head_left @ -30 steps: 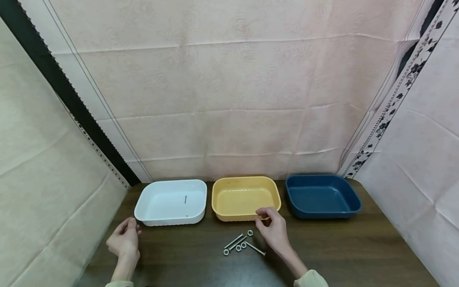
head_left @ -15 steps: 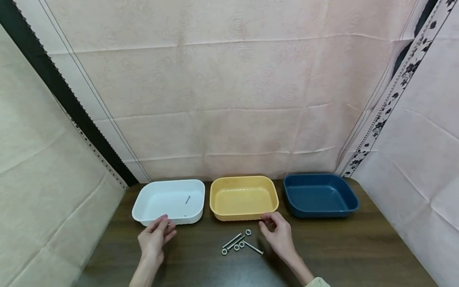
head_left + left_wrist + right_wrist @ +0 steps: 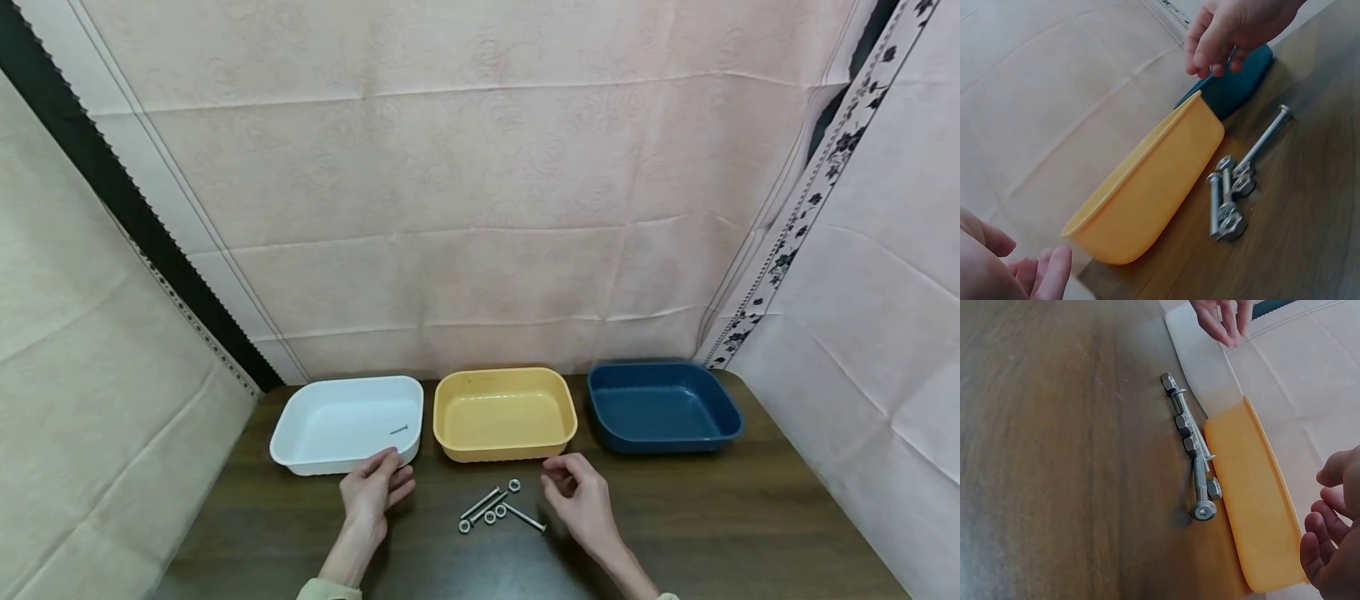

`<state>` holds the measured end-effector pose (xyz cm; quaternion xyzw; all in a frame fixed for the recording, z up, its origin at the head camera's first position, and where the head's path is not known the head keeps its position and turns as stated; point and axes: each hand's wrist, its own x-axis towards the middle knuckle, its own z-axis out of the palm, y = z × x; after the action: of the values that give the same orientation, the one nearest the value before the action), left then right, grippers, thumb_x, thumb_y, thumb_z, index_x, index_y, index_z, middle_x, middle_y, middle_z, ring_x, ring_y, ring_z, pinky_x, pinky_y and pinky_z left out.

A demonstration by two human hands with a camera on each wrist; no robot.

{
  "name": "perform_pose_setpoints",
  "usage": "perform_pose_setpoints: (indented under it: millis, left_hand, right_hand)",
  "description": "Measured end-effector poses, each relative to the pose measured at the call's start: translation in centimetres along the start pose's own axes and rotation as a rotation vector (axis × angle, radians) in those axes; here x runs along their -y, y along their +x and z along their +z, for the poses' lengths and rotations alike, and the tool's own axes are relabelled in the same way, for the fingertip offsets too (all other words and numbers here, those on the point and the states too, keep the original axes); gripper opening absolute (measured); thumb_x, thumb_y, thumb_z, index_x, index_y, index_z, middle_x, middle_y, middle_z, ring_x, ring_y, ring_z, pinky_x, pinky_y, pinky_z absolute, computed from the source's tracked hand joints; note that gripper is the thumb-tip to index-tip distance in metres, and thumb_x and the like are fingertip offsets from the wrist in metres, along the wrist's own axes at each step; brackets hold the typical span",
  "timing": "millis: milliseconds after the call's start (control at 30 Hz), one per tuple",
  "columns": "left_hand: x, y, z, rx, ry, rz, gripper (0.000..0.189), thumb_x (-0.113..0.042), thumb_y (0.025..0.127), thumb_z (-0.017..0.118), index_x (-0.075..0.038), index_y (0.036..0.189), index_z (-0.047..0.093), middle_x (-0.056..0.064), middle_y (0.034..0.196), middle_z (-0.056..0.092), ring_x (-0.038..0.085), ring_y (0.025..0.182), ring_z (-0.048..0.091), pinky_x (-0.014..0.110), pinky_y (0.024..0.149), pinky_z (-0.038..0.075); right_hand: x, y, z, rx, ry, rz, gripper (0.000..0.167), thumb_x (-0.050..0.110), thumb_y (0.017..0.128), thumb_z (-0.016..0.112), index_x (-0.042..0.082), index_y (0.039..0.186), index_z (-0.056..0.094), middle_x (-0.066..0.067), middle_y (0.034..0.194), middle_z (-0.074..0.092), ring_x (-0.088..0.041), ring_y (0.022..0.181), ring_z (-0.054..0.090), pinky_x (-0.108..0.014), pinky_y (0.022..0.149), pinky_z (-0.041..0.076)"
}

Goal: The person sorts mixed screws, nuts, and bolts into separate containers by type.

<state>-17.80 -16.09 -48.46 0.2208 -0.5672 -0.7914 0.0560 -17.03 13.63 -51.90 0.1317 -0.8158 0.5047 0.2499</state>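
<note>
My left hand [image 3: 375,492] hovers at the front right corner of the white tray [image 3: 307,467], fingers loosely extended and nothing visible between them. Inside that tray lies a small dark screw [image 3: 399,430]. My right hand [image 3: 583,504] is just in front of the yellow tray [image 3: 504,456], to the right of the hardware. Its fingers are loosely bent, and the right wrist view shows thumb [image 3: 1335,469] and fingers apart with nothing seen in them. Between the hands, three metal bolts [image 3: 1200,478] and several hex nuts [image 3: 1233,225] lie in a small pile on the table.
A dark blue tray [image 3: 663,447] stands at the back right, in line with the other two. The brown wooden table [image 3: 720,533] ends at a pale cloth backdrop [image 3: 480,192], with cloth sides left and right.
My left hand has moved right along the front of the white tray. The screw inside has turned toward lying crosswise. My right hand has drawn slightly back from the yellow tray's rim.
</note>
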Motion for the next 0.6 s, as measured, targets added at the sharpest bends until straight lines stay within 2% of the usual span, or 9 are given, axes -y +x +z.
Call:
perform_pose_setpoints:
  millis: [233,400,600]
  left_hand:
    - [1.1,0.4,2.1,0.026,0.004,-0.019,0.039,-0.006,0.098,0.062,0.013,0.131,0.053,0.007,0.089,0.068,0.019,0.077,0.071,0.037,0.069,0.062]
    - [1.9,0.8,3.4,0.012,0.016,-0.036,0.039,-0.003,0.097,0.062,0.012,0.132,0.054,0.018,0.102,0.066,0.020,0.079,0.070,0.039,0.071,0.062]
    - [2.6,1.4,4.5,0.002,-0.001,-0.053,0.041,-0.001,0.097,0.062,0.011,0.134,0.053,0.025,0.113,0.062,0.019,0.081,0.068,0.038,0.072,0.062]
  right_hand:
    - [-0.1,-0.5,0.0,0.010,-0.004,-0.009,0.029,-0.015,0.072,0.078,0.007,0.089,0.070,0.000,0.085,0.063,-0.012,0.073,0.061,-0.032,0.055,0.053]
    - [-0.3,-0.8,0.0,0.026,-0.003,-0.005,0.036,-0.015,0.072,0.079,0.015,0.089,0.069,0.003,0.085,0.062,-0.011,0.072,0.060,-0.027,0.055,0.052]
    - [-0.4,-1.2,0.1,0.038,0.004,0.001,0.036,-0.016,0.072,0.078,0.014,0.089,0.069,0.005,0.086,0.062,-0.013,0.071,0.061,-0.028,0.054,0.053]
